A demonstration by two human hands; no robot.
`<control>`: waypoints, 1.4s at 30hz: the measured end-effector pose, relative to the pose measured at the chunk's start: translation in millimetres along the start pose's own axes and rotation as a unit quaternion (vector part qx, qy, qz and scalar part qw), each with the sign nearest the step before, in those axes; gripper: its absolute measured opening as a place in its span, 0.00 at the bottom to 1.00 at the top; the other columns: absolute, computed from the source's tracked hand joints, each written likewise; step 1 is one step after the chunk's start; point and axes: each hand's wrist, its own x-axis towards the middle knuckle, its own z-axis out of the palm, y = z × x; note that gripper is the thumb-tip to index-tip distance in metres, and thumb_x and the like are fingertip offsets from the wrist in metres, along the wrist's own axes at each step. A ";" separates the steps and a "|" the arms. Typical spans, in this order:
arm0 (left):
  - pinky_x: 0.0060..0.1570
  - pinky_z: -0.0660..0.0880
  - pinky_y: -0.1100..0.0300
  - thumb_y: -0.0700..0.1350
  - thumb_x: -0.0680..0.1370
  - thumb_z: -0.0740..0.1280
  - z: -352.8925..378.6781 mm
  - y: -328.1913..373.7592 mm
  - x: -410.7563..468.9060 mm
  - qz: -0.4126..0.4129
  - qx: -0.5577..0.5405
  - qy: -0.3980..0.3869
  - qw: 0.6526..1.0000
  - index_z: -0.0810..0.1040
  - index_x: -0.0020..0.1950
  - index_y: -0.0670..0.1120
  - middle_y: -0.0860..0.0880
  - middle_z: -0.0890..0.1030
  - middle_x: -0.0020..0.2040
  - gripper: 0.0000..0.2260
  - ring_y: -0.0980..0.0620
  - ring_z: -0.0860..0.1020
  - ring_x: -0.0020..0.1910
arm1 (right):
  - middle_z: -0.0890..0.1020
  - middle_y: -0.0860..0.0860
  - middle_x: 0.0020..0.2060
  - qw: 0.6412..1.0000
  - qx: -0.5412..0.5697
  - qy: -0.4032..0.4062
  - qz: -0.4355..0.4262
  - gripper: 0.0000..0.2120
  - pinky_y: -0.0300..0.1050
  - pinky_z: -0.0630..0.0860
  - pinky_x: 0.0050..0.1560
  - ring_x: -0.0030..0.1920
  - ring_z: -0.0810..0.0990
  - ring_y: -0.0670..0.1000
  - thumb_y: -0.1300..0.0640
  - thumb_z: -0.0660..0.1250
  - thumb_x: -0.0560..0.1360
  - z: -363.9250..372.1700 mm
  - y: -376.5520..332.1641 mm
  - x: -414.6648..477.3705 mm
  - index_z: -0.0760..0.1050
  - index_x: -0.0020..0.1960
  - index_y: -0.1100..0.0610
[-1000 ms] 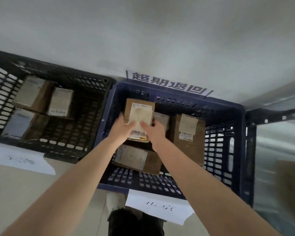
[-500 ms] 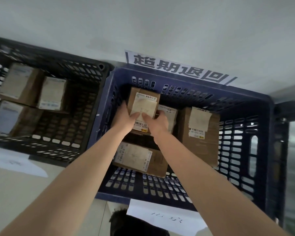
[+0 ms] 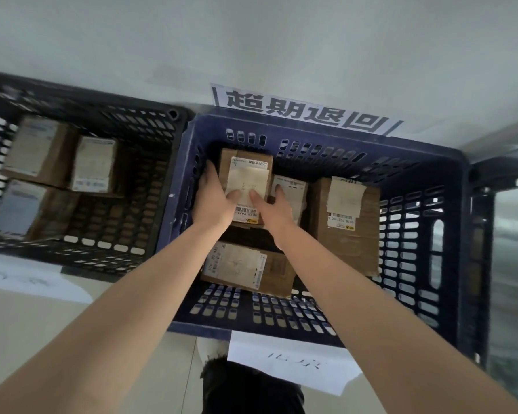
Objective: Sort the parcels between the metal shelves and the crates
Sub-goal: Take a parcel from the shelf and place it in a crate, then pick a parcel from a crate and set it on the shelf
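A small cardboard parcel [image 3: 247, 171] with a white shipping label is held between both hands inside a blue plastic crate [image 3: 174, 234], near its far left corner. The left hand [image 3: 213, 204] is laid along the parcel's left side, with the fingers kept together and stretched up that side and the thumb pressed on the labelled top. The right hand [image 3: 274, 212] is set at the parcel's right edge, with the thumb on the label and one finger curled over the side; its other fingers are hidden. Whether the parcel rests on anything cannot be told.

Three more parcels are seen in the same crate: a small labelled parcel [image 3: 293, 189] just beside the right hand, a tall brown parcel [image 3: 347, 234] at the right, and a flat parcel [image 3: 245, 267] partly covered by the forearms. A printed sign [image 3: 302, 112] with large dark characters is seen behind the crate's far rim, and a handwritten paper sheet [image 3: 290, 363] at its near edge. To the left, three labelled parcels [image 3: 93, 164] are held in a black plastic crate [image 3: 138, 124]. A metal shelf frame [image 3: 503, 171] is seen at the far right.
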 end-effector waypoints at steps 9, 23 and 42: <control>0.71 0.65 0.45 0.49 0.82 0.63 -19.9 22.8 -38.1 0.160 0.175 -0.004 0.971 0.47 0.81 0.44 0.40 0.55 0.80 0.34 0.40 0.60 0.77 | 0.56 0.56 0.80 0.997 -0.061 -0.046 -0.014 0.41 0.52 0.60 0.74 0.78 0.59 0.59 0.43 0.63 0.80 -45.3 -9.2 -34.1 0.41 0.82 0.51; 0.74 0.33 0.41 0.66 0.80 0.45 12.9 63.0 -130.7 0.373 0.411 -0.102 0.826 0.28 0.78 0.47 0.42 0.28 0.77 0.38 0.41 0.31 0.77 | 0.36 0.56 0.80 0.877 -0.465 0.107 -0.056 0.43 0.67 0.36 0.75 0.78 0.32 0.62 0.29 0.45 0.78 -139.0 73.6 -143.4 0.33 0.81 0.54; 0.76 0.42 0.41 0.65 0.80 0.44 -4.1 24.8 -286.7 0.483 0.421 -0.039 0.767 0.48 0.81 0.43 0.39 0.49 0.80 0.36 0.38 0.49 0.79 | 0.38 0.54 0.80 0.863 -0.473 0.156 -0.081 0.41 0.65 0.34 0.74 0.78 0.33 0.60 0.31 0.46 0.80 -146.6 155.9 -301.5 0.33 0.81 0.53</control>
